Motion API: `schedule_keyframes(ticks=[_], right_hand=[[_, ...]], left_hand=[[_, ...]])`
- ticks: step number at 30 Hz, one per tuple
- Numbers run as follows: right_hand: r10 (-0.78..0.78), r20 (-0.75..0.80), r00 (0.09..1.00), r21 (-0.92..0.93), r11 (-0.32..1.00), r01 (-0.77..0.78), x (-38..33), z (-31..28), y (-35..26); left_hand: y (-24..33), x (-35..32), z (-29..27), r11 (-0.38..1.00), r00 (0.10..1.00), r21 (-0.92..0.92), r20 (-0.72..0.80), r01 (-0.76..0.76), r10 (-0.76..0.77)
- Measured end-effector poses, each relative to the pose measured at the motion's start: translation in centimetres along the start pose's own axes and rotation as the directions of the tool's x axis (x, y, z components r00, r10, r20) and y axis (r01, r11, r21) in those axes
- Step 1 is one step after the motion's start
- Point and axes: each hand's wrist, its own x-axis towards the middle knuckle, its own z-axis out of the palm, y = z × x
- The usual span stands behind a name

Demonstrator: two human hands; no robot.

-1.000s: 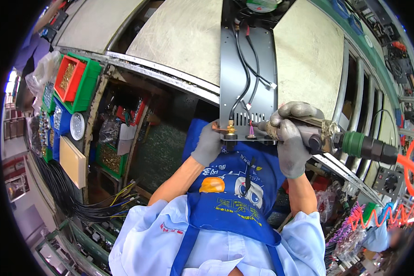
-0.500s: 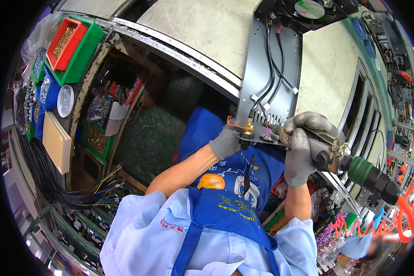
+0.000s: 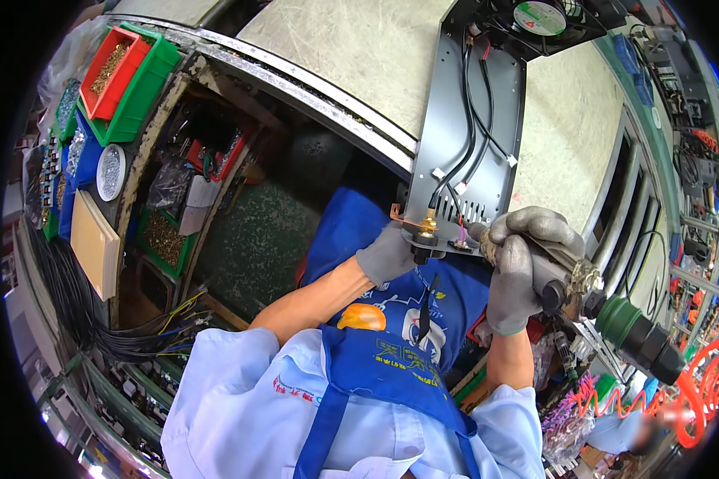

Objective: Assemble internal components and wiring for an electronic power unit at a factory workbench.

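Farther right in view than earlier, the metal panel (image 3: 449, 132) lies on the surface (image 3: 347, 64), its near end between the left hand (image 3: 387, 257), grip unclear, and the right hand (image 3: 522, 267), closed around a power tool (image 3: 619, 319).

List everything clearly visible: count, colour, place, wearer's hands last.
Metal panel: one, dark grey, top centre
Worktop: at least one, pale, beneath the panel
Fan: one, black, panel's far end
Cables: two or more, black, on the panel
Fitting: one, brass-coloured, panel's near end
Hand tool: one, grey and green, right of the panel
Hose: one, orange-red, lower right
Outer bin: one, green, upper left
Inner bin: one, red, nested inside
Round dish: one, white, left
Slab: one, tan, below the dish
Cable bundle: one, black, lower left
Other person: one, pale blue clothing, lower right
Apron: one, blue, worn
Left hand: one, grey-gloved, panel's near edge
Right hand: one, grey-gloved, gripping the tool
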Motion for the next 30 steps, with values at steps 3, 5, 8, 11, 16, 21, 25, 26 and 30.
schedule_keyframes(ticks=[3, 5, 8, 11, 16, 21, 25, 26, 30], right_hand=[[0.065, -0.072, 0.995, 0.043, 0.997, -0.062, 0.1, 0.7, -0.1], [0.062, -0.054, 0.997, 0.046, 0.997, -0.059, 0.2, 0.5, -0.1], [0.073, -0.042, 0.996, 0.046, 0.996, -0.071, 0.2, 0.5, -0.2], [0.108, -0.072, 0.992, 0.073, 0.992, -0.102, 0.1, 0.9, -0.1], [-0.003, -0.034, 0.999, 0.047, 0.999, 0.005, 0.4, 0.8, 0.0], [-0.037, -0.013, 0.999, -0.003, 0.999, 0.037, 0.3, 0.6, 0.2], [0.106, -0.173, 0.979, 0.103, 0.991, -0.089, 0.1, 0.9, 0.0], [0.071, -0.123, 0.990, 0.103, 0.993, -0.058, -0.1, 0.6, 0.1], [0.071, -0.104, 0.992, 0.079, 0.995, -0.063, 0.0, 0.6, -0.2]], left_hand=[[-0.6, -0.1, -0.9, 0.975, 0.985, 0.155, 0.093, -0.159, 0.146], [0.5, -0.9, -0.4, 0.913, 0.948, 0.279, 0.200, -0.297, 0.247], [1.4, -1.1, 0.7, 0.835, 0.882, 0.292, 0.222, -0.467, 0.416], [-0.3, -0.2, -0.8, 0.830, 0.892, 0.329, 0.213, -0.449, 0.398], [0.3, -0.4, -0.2, 0.667, 0.837, 0.511, 0.258, -0.542, 0.483], [0.6, -0.4, 0.1, 0.672, 0.828, 0.486, 0.296, -0.559, 0.476], [0.2, 0.9, -0.4, 0.676, 0.932, -0.661, 0.345, 0.326, -0.112], [-0.4, 1.3, -0.6, 0.676, 0.933, -0.662, 0.344, 0.323, -0.109], [-2.5, 2.9, -1.5, 0.961, 0.875, -0.049, 0.402, -0.272, 0.268]])
